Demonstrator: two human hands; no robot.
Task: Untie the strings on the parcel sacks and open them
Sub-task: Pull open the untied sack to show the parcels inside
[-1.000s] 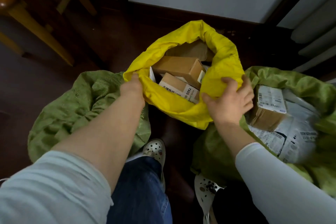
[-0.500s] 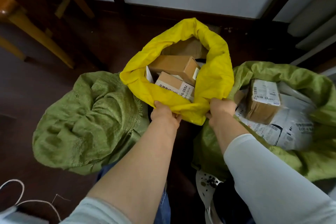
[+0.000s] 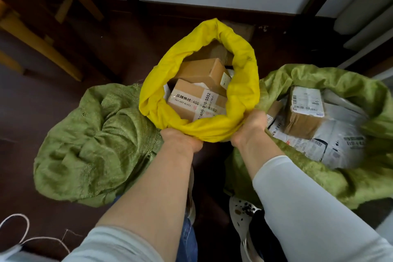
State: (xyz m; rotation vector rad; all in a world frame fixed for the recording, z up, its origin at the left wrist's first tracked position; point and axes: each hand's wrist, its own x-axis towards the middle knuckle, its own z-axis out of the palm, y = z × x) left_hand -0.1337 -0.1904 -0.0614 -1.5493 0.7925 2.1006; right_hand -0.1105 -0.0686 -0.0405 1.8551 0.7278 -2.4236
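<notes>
A yellow sack [image 3: 242, 89] stands open in the middle of the floor, its rim rolled down around several brown cardboard boxes [image 3: 200, 72]. My left hand [image 3: 180, 140] grips the near edge of that rim from below. My right hand [image 3: 251, 125] grips the same edge a little further right. A green woven sack [image 3: 91, 147] lies at the left with its mouth bunched closed. Another green sack [image 3: 319, 76] at the right gapes open and shows labelled parcels [image 3: 304, 110].
A loose white string [image 3: 23, 238] lies on the dark wooden floor at the bottom left. Wooden chair legs [image 3: 40, 42] stand at the back left. A wall with dark skirting [image 3: 212, 13] runs behind the sacks. My shoes [image 3: 242, 210] are between the sacks.
Both hands came off the sides of the yellow sack's rim and took hold of its near edge, close together. The rim now sits rolled lower and rounder.
</notes>
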